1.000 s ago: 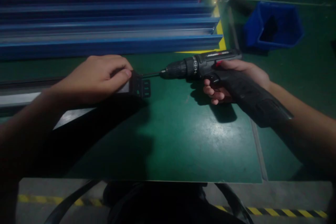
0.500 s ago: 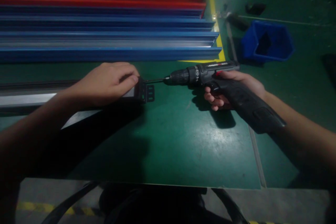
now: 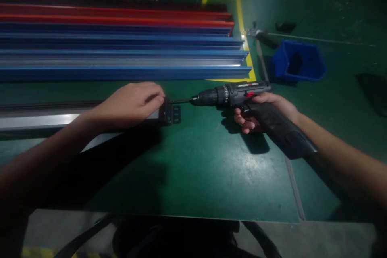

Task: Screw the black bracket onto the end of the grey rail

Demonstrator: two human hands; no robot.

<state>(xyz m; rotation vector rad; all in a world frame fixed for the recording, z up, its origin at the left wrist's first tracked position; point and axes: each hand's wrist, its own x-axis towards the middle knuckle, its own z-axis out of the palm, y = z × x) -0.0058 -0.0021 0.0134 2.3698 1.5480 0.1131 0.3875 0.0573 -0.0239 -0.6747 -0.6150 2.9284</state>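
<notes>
My right hand (image 3: 266, 113) is wrapped round the grip of a black cordless drill (image 3: 238, 93), which points left. Its long bit (image 3: 183, 100) reaches the upper part of a black slotted end bracket (image 3: 169, 113); whether it sits in a screw is too small to tell. The bracket is at the right end of a long silver and black metal profile (image 3: 39, 121) lying on the table. My left hand (image 3: 136, 102) is closed over that end from above, thumb and fingers near the bracket. What its fingertips press on is partly hidden.
Red channel profiles (image 3: 121, 16) and blue channel profiles (image 3: 127, 68) lie side by side behind my hands, within yellow tape (image 3: 240, 12). A blue bin (image 3: 299, 62) with something dark inside stands at right on the green table (image 3: 205, 177). A dark flat object (image 3: 373, 92) lies farther right.
The whole scene sits slightly lower in view as the camera tilts. Both hands keep their grip, and the drill bit stays at the bracket.
</notes>
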